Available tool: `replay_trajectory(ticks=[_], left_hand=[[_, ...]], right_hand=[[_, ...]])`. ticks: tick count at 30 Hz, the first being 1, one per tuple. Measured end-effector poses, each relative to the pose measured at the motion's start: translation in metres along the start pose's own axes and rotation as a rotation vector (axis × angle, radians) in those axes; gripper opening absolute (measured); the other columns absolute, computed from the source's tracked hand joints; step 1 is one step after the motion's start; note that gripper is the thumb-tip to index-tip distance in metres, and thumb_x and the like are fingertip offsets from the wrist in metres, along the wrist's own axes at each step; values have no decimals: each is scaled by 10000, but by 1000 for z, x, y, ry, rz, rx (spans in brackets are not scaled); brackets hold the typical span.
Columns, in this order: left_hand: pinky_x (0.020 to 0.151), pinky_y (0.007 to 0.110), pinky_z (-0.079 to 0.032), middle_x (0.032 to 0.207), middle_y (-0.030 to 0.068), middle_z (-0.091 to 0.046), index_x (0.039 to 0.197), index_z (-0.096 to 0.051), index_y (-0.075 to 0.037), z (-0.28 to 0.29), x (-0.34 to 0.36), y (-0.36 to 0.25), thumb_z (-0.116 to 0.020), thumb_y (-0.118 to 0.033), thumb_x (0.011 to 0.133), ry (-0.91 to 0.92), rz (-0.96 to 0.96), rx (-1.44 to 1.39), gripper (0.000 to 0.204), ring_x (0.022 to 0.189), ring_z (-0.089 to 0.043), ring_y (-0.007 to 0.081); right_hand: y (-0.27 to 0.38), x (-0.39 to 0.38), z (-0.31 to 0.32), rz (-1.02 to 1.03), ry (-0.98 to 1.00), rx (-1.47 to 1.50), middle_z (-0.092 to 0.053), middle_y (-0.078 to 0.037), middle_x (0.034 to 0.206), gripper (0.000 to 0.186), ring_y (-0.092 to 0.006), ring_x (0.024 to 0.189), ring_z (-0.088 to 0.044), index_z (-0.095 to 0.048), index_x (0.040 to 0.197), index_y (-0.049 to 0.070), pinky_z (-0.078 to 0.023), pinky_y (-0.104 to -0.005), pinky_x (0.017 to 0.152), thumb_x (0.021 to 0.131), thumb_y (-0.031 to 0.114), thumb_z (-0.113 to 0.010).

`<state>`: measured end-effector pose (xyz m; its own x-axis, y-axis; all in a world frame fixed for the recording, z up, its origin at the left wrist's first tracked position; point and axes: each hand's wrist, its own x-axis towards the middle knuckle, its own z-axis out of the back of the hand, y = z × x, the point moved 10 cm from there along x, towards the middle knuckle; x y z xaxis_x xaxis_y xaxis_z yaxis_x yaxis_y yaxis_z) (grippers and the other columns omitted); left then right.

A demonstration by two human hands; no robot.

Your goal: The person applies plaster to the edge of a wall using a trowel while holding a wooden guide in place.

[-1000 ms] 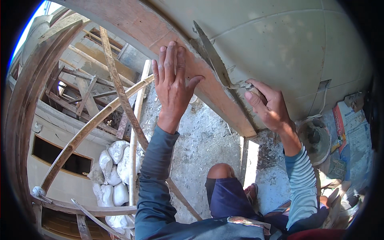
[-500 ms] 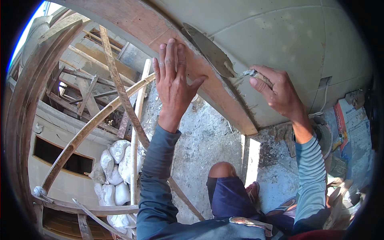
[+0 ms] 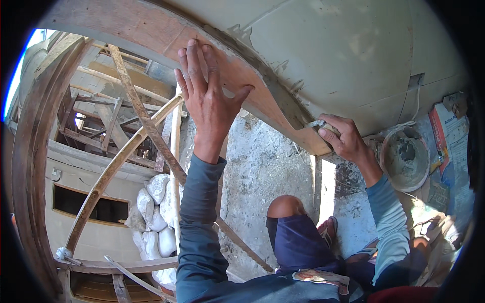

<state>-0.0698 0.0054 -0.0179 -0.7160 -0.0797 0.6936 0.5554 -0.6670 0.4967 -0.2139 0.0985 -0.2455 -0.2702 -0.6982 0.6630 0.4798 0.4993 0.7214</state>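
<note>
1. Pinkish wood plank is right under the left hand, which lies palm down on it, fingers fanned wide.
2. Right hand is curled snugly around a trowel handle, near the plank's lower end; blade's hard to make out, tbh.
3. Tiled wall is right beyond that grip, bucket of grey mix just right of it.
4. Crossed poles clutter the left hand's left side, white sacks lower down.
</note>
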Motion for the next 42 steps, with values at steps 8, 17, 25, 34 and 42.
replay_trajectory(ticks=[8, 17, 25, 34, 42], left_hand=[[1181, 606, -221, 1630, 225, -192, 1588, -251, -68, -3, -5, 1, -953, -490, 543, 28, -3, 54, 1328, 1507, -195, 434], [1168, 624, -233, 1634, 253, -126, 1605, -151, -58, -6, -5, -4, -954, -500, 546, 36, -8, 45, 1401, 1507, -165, 458], [1168, 620, -233, 1613, 282, -144, 1591, -172, -19, -1, -2, -9, -953, -484, 557, 33, -30, 48, 1377, 1492, -194, 461], [1175, 620, -218, 1640, 259, -117, 1588, -175, -13, -7, -3, -9, -948, -464, 554, 14, -59, -19, 1367, 1507, -126, 487], [1198, 585, -184, 1639, 254, -145, 1580, -205, -2, -3, -3, -6, -964, -435, 516, -4, -21, -25, 1377, 1516, -132, 463]], right_hand=[[-20, -1, 19, -345, 51, 327, -549, -65, 749, 397, -128, 686, -486, -647, 1137, -74, -431, -312, 629, 966, 284, -631], [-46, -18, -10, -311, 150, 264, -704, -208, 1071, 406, -235, 956, -650, -646, 1177, -78, -501, -348, 877, 965, 268, -623], [-49, -27, 1, -292, -76, 153, -696, -202, 1006, 403, -247, 934, -665, -650, 1161, -84, -515, -353, 820, 955, 261, -658], [-33, -34, -8, -78, -57, 132, -705, -244, 994, 425, -311, 873, -693, -651, 1129, -106, -535, -387, 780, 948, 278, -660], [2, 50, 24, -78, -37, 75, -702, -236, 916, 404, -268, 793, -665, -668, 1090, -80, -515, -375, 748, 975, 304, -619]])
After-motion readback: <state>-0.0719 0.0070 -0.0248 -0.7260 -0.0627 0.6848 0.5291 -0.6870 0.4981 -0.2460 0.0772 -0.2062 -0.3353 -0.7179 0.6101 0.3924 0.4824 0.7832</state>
